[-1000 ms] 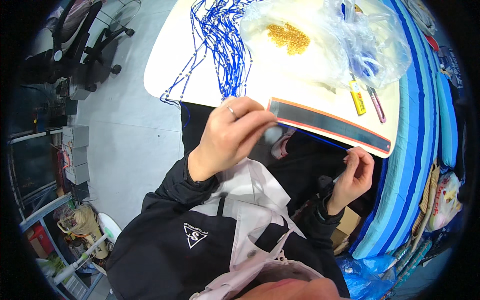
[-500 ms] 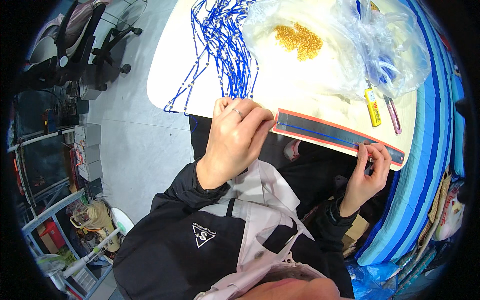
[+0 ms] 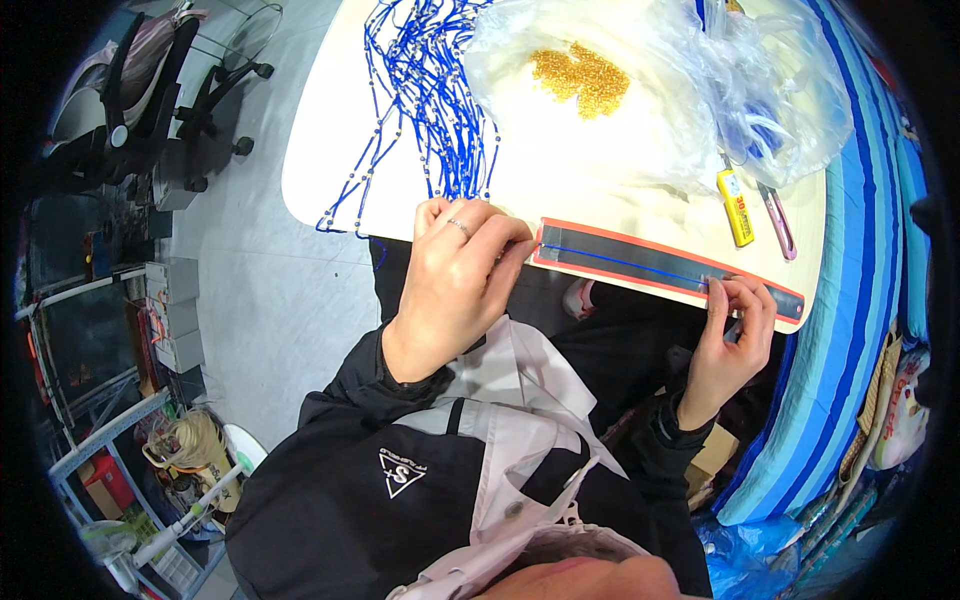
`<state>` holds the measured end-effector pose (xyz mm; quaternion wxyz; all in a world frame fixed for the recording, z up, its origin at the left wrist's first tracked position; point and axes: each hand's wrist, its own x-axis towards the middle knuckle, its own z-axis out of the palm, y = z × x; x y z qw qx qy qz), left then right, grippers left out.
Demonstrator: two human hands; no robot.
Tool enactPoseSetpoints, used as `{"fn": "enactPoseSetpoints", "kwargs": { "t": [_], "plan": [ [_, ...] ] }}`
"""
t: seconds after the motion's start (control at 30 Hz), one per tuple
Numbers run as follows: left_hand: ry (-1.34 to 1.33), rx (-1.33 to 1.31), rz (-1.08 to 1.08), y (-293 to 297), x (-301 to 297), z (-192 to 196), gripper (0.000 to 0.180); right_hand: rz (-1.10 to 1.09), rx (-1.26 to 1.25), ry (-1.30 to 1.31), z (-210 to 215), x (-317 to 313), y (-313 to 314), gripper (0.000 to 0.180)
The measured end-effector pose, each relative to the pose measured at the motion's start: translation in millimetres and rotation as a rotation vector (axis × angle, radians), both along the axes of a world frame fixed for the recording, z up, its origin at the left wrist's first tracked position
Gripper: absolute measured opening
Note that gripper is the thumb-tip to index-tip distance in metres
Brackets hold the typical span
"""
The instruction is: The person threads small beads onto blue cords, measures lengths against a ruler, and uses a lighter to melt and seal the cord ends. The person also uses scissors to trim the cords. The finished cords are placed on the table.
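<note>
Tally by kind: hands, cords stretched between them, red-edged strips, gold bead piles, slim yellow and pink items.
Left hand and right hand: 2
Stretched blue cord: 1
Red-edged strip: 1
Gold bead pile: 1
Yellow item: 1
Pink item: 1
Total: 7

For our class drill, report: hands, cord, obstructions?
Left fingers pinch cord at left end of ruler. Right fingers pinch it near right end. Cord straight over ruler. Gold beads clear of it.
</note>
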<state>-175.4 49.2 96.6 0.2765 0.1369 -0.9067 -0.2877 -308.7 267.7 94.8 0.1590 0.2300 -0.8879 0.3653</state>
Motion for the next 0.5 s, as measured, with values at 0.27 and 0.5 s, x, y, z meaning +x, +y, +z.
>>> {"fn": "enactPoseSetpoints", "kwargs": {
  "t": [0.27,0.5],
  "plan": [
    [-0.010,-0.015,-0.012,-0.5,-0.8,0.4,0.013,-0.038,0.038,-0.005,4.9,-1.8,4.0,0.009],
    [-0.018,-0.007,0.007,2.0,-2.5,3.3,0.013,-0.114,0.022,0.018,3.6,-8.4,16.1,0.008]
  ]
}}
